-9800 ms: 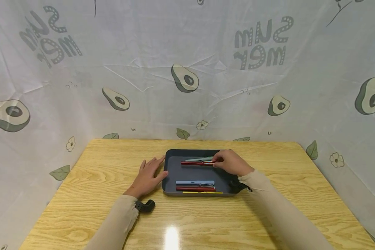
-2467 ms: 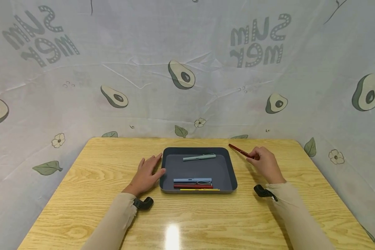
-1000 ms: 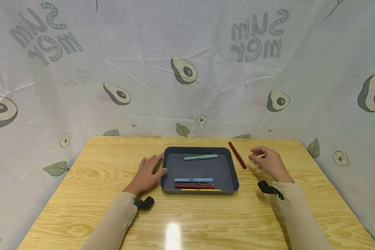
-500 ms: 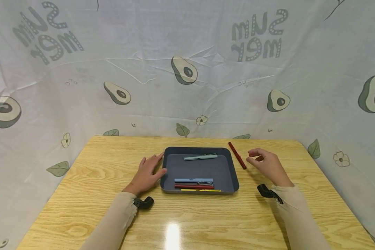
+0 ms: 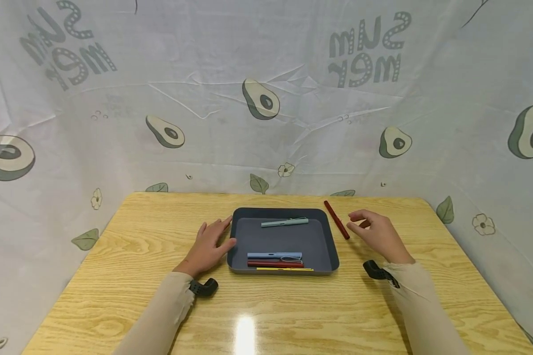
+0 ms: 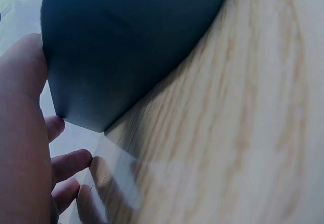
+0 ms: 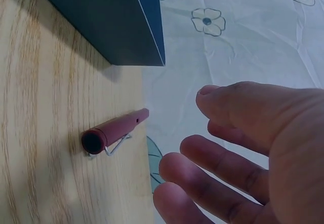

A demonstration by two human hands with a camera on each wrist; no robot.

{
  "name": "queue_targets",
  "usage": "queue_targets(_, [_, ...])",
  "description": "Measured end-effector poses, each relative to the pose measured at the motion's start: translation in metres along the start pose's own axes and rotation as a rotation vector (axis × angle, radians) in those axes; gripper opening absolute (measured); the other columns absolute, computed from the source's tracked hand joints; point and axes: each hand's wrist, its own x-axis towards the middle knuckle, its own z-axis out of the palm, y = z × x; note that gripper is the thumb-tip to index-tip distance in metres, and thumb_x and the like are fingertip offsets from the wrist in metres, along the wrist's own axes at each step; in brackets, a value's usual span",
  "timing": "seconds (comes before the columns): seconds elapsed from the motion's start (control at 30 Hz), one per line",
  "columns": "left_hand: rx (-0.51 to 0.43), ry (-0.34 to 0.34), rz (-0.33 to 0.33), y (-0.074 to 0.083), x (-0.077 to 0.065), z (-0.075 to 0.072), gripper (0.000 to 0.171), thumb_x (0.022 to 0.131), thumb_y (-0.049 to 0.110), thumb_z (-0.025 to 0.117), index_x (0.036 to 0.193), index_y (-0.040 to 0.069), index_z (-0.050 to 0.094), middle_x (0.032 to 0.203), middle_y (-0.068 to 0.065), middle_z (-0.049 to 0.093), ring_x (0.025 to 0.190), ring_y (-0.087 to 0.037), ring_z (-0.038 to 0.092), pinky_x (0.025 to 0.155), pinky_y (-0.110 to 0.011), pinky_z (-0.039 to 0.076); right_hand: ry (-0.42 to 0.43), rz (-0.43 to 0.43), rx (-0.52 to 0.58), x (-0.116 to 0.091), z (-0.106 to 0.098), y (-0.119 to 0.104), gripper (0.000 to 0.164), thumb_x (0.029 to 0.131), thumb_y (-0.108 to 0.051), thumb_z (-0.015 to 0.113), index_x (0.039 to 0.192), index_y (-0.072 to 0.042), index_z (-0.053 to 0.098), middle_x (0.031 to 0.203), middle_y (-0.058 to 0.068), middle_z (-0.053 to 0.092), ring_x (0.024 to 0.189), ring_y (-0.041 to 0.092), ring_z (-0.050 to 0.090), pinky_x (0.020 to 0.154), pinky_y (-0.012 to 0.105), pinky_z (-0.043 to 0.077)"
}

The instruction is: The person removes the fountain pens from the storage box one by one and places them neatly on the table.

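A dark grey tray [image 5: 313, 244] lies on the table, with my left hand [image 5: 208, 248] touching its left side, fingers spread and thumb at the rim. To the tray's right, a dark red pen [image 5: 336, 220] with a metal clip lies slantwise on the wood. My right hand [image 5: 379, 235] hovers just right of that pen, fingers loosely bent, thumb and fingertips apart, holding nothing. Inside the tray, a pale green pen [image 5: 285, 223] lies toward the back. Along the front lie a light blue pen [image 5: 266, 255], another dark red pen [image 5: 273, 264] and a partly hidden yellow one [image 5: 284, 269].
The wooden table [image 5: 169, 212] reaches back to a white curtain [image 5: 213, 153] printed with avocados and leaves. In the right wrist view, a tray corner [image 7: 136, 42] stands close to the red pen. Each wrist wears a black camera mount [image 5: 206, 288].
My right hand took the dark red pen from the tray's back part, laid it on the table at right and let go. Since then it has drifted slightly left. My left hand stays put.
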Motion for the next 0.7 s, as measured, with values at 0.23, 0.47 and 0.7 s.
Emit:
queue_targets(0.23, [0.018,-0.006,-0.009,-0.0015,0.0002,-0.0002,0.073,0.104,0.048,0.058,0.165,0.017,0.031,0.163,-0.013,0.040,0.154,-0.037,0.029,0.126,-0.060,0.002,-0.010,-0.010,-0.006,0.0006,0.0007,-0.0034,0.033,0.102,-0.022,0.068,0.129,-0.003,0.069,0.120,0.016,0.071,0.100,0.034,0.067,0.074,0.042,0.057])
queue_targets(0.47, [0.027,-0.017,-0.017,-0.0049,0.0002,0.0009,0.073,0.104,0.053,0.054,0.165,0.021,0.030,0.164,-0.010,0.039,0.155,-0.035,0.027,0.127,-0.056,0.001,-0.016,-0.005,-0.014,0.0008,0.0011,-0.0011,0.036,0.103,-0.023,0.068,0.132,-0.002,0.067,0.120,0.017,0.071,0.100,0.034,0.067,0.076,0.044,0.057])
queue_targets(0.7, [0.031,-0.016,-0.014,-0.0065,0.0007,0.0022,0.073,0.104,0.054,0.053,0.165,0.023,0.029,0.164,-0.010,0.039,0.155,-0.034,0.027,0.127,-0.057,0.000,-0.056,-0.012,0.022,0.0020,0.0008,-0.0005,0.041,0.103,-0.026,0.067,0.136,-0.002,0.064,0.124,0.018,0.069,0.104,0.036,0.066,0.080,0.050,0.059])
